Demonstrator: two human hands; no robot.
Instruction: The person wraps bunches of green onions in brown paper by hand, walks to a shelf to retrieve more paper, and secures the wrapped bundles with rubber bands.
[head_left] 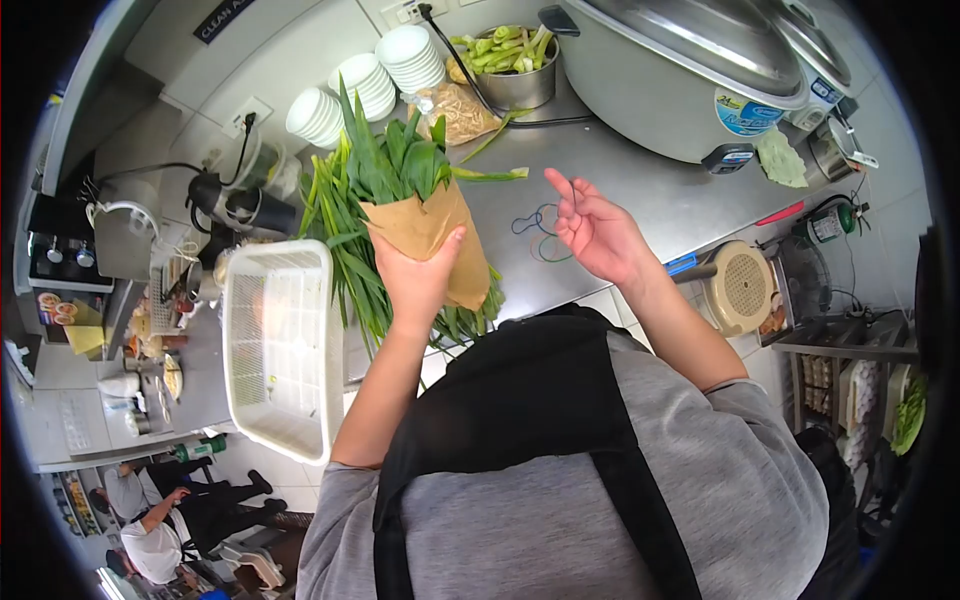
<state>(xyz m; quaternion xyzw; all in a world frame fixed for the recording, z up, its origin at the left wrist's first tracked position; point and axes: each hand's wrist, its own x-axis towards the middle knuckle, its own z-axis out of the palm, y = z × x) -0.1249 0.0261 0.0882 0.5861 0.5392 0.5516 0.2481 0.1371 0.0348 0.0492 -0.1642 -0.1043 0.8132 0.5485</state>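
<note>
My left hand (412,275) is wrapped around a sheet of brown paper (468,270), which is rolled about a bunch of long green leaves (400,160) like leek or scallion tops. More long green stalks (340,220) lie under and beside the bundle on the steel counter. My right hand (600,232) is raised over the counter, apart from the bundle. Its index finger points out while the other fingers curl in. A thin dark strand, seemingly a rubber band (573,196), crosses its fingers. Just left of that hand lie a blue rubber band (526,224) and a green one (541,250).
A white plastic basket (330,350) stands left of the greens. Stacked white bowls (365,88), a bag of brown shreds (455,115) and a metal pot of cut stalks (530,85) line the back. A large rice cooker (650,90) occupies the right. Two people (150,540) are at lower left.
</note>
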